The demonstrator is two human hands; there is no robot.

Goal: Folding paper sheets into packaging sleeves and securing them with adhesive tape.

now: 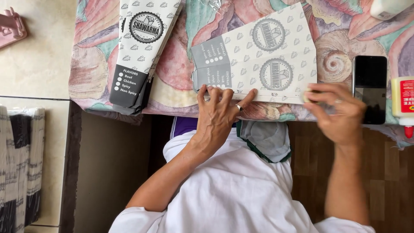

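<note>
Left hand [217,113] — fingers spread wide, fingertips pressing the near edge of a flat printed paper sleeve [258,56]; a ring shows on one finger. It grips nothing, only pins the sheet down.

Right hand [336,113] — fingers curled narrow and bunched at the sleeve's right near corner, touching it. The hand is motion-blurred; something small and pale may sit between the fingertips, but I cannot tell what it is.

The sleeve lies flat on a table under a cloth with a pastel shell pattern [336,60], at the edge nearest the person. It is white with small grey marks, two round grey stamps and a grey panel at its left end.

A stack of like sleeves [140,47] lies to the left on the same cloth, well apart from the left hand, its dark end hanging toward the table edge.

Just right of the right hand: a black phone [369,88], screen dark, lying flat. Beside that, a white glue bottle [403,103] with a red label and red tip, on its side.

Far left, on the tiled floor, a bundle of more sleeves in clear wrap [19,168]. Top left corner, a pink object [10,28], partly cut off
</note>
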